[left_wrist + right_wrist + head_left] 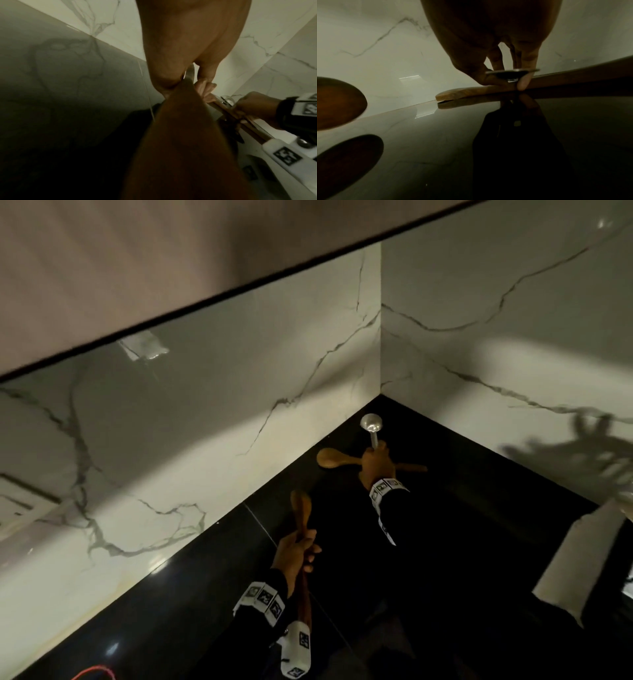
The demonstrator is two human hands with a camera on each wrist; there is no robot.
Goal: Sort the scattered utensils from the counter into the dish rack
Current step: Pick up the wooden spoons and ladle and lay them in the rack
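My left hand point(295, 553) is near me, fingers wrapped round the handle of a wooden spatula point(300, 518). Its long axis runs from me toward the far marble wall point(191, 412), the rounded blade pointing away and hanging above the black worktop point(479, 508), the handle passing back under my wrist. In the left wrist view I can also make out a thin metal strip point(189, 73) between those fingers, but I cannot tell what it belongs to.

My right hand point(375, 462) is farther out, close to the corner where the two marble walls meet. It is closed round the shaft of a steel ladle point(371, 426), whose bowl points toward the far corner, away from me. The same hand rests over a wooden spoon point(334, 458) lying flat on the worktop; its long axis runs left to right, bowl to the left, handle tip showing to the right of the hand. In the right wrist view the fingertips point(523, 82) press against that wooden handle, with the ladle's metal just above it. Whether the spoon is actually gripped I cannot tell.

A white cloth-like shape point(579, 559) sits at the right edge.
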